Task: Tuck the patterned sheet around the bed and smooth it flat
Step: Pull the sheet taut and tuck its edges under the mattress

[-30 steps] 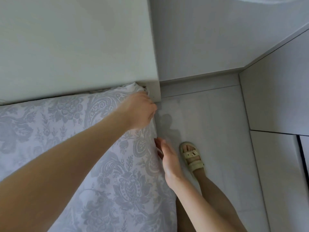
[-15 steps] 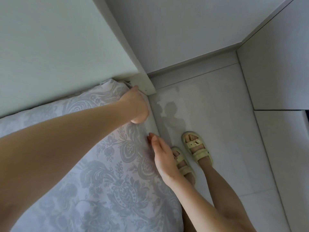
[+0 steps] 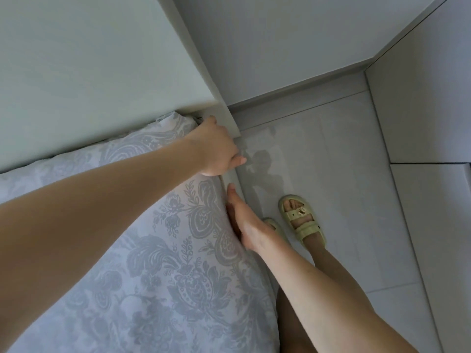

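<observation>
Left hand [image 3: 216,149] still grips the sheet [image 3: 163,263] corner; flat right hand [image 3: 246,224] has pressed closer

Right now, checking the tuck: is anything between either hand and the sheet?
Nothing visible. The left hand rests on the sheet at its corner by the white panel; the right hand lies straight-fingered against the sheet's side.

grey-floral patterned sheet [image 3: 158,263] — smooth, covering bed corner
</observation>
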Demonstrator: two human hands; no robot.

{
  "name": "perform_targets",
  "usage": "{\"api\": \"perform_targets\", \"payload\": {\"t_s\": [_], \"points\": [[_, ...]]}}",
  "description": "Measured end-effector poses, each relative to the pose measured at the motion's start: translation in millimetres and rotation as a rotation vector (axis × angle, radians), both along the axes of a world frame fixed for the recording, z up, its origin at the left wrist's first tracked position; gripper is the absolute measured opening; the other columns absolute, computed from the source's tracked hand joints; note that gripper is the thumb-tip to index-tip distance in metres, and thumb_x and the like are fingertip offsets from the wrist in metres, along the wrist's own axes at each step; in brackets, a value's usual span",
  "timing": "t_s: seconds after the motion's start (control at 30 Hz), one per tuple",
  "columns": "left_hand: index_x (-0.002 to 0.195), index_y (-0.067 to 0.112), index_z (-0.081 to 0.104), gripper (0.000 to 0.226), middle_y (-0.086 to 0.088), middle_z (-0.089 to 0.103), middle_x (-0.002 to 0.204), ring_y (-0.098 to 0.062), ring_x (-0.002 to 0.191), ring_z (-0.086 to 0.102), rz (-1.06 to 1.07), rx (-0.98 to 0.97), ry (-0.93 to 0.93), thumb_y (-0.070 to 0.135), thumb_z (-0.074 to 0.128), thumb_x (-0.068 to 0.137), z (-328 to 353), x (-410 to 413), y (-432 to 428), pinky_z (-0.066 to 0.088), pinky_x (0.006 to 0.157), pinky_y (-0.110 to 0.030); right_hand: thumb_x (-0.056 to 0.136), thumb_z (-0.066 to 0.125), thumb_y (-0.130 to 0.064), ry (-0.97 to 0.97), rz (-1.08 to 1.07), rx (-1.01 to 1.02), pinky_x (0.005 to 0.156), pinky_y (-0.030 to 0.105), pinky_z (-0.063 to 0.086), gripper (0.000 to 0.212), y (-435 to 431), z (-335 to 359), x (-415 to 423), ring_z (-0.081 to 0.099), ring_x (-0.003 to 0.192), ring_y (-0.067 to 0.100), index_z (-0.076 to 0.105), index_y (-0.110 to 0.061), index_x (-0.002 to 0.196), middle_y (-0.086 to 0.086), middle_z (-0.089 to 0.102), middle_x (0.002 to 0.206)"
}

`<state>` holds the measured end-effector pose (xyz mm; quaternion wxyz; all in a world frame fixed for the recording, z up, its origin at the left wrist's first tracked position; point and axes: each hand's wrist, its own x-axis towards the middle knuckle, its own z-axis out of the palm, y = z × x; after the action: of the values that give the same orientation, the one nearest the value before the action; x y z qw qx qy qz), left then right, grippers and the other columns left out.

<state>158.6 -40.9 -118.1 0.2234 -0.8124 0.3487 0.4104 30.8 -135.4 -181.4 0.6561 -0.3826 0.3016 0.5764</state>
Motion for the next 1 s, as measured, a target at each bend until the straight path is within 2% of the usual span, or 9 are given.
{"api": "perform_targets", "payload": {"t_s": [0.13, 0.27, 0.33, 0.43, 0.53, 0.67, 0.77, 0.83, 1.0], "points": [[0.090, 0.016, 0.069, 0.065, 0.000, 0.067, 0.091, -0.024, 0.094, 0.056, 0.096, -0.440, -0.104, 0.044, 0.011, 0.095, 2, -50, 11, 0.035, 0.102, -0.039, 0.090, 0.014, -0.069, 0.029, -0.157, -0.059, 0.106, 0.034, 0.039, 0.080, -24, -2, -17, 0.056, 0.119, 0.016, 0.054, -0.014, 0.132, 0.005, 0.060, 0.129], [0.074, 0.017, 0.071, 0.063, 0.003, 0.067, 0.074, -0.023, 0.077, 0.061, 0.185, -0.543, -0.152, 0.041, 0.017, 0.092, -8, -89, 15, 0.045, 0.096, -0.038, 0.099, 0.020, -0.052, -0.131, -0.149, -0.245, 0.109, 0.029, 0.035, 0.063, -55, 7, -39, 0.055, 0.116, 0.011, 0.051, -0.009, 0.133, 0.005, 0.056, 0.133], [0.072, 0.018, 0.072, 0.062, 0.004, 0.067, 0.069, -0.021, 0.074, 0.062, 0.168, -0.493, -0.183, 0.038, 0.017, 0.094, -9, -99, 15, 0.044, 0.098, -0.037, 0.101, 0.022, -0.043, -0.191, -0.121, -0.289, 0.107, 0.028, 0.037, 0.055, -71, 10, -53, 0.057, 0.111, 0.010, 0.050, -0.006, 0.132, 0.007, 0.057, 0.131], [0.097, 0.019, 0.070, 0.061, 0.004, 0.067, 0.096, -0.021, 0.099, 0.058, 0.104, -0.238, -0.051, 0.041, 0.013, 0.099, -10, -109, 4, 0.027, 0.111, -0.039, 0.101, 0.025, -0.040, -0.205, -0.048, -0.286, 0.096, 0.022, 0.043, 0.052, -87, 13, -74, 0.060, 0.105, 0.005, 0.052, -0.006, 0.130, 0.007, 0.059, 0.128], [0.104, 0.019, 0.068, 0.060, 0.002, 0.065, 0.106, -0.021, 0.103, 0.055, 0.096, -0.084, 0.023, 0.046, 0.014, 0.100, -11, -108, -14, 0.032, 0.104, -0.037, 0.101, 0.028, -0.040, -0.194, 0.024, -0.263, 0.086, 0.016, 0.048, 0.045, -89, 18, -98, 0.060, 0.104, 0.001, 0.055, -0.014, 0.126, -0.004, 0.063, 0.118], [0.116, 0.022, 0.062, 0.050, 0.002, 0.062, 0.113, -0.020, 0.107, 0.053, 0.016, 0.039, 0.067, 0.042, 0.018, 0.102, -21, -124, -31, 0.034, 0.098, -0.033, 0.102, 0.029, -0.041, -0.194, 0.068, -0.241, 0.099, 0.026, 0.046, 0.035, -77, 23, -123, 0.060, 0.109, 0.002, 0.061, -0.033, 0.115, -0.012, 0.065, 0.117], [0.119, 0.022, 0.060, 0.051, 0.003, 0.062, 0.117, -0.020, 0.114, 0.051, -0.011, 0.129, 0.043, 0.040, 0.016, 0.102, -21, -127, -43, 0.023, 0.106, -0.038, 0.103, 0.026, -0.038, -0.197, 0.048, -0.218, 0.097, 0.022, 0.046, 0.033, -71, 24, -128, 0.059, 0.106, -0.003, 0.059, -0.038, 0.108, -0.015, 0.065, 0.114], [0.122, 0.023, 0.058, 0.049, 0.003, 0.062, 0.117, -0.020, 0.116, 0.049, -0.019, 0.165, 0.029, 0.038, 0.016, 0.103, -19, -124, -48, 0.018, 0.108, -0.041, 0.102, 0.022, -0.043, -0.173, 0.033, -0.148, 0.092, 0.019, 0.046, 0.039, -71, 17, -129, 0.059, 0.106, -0.003, 0.059, -0.037, 0.112, -0.013, 0.064, 0.117], [0.139, 0.030, 0.039, 0.044, -0.002, 0.058, 0.127, -0.026, 0.123, 0.046, -0.048, 0.234, 0.022, 0.034, 0.015, 0.103, -13, -116, -52, 0.015, 0.110, -0.047, 0.090, 0.013, -0.070, -0.009, 0.079, 0.059, 0.109, 0.037, 0.036, 0.075, -65, -4, -118, 0.052, 0.123, 0.015, 0.049, -0.023, 0.137, -0.001, 0.057, 0.133]]}}
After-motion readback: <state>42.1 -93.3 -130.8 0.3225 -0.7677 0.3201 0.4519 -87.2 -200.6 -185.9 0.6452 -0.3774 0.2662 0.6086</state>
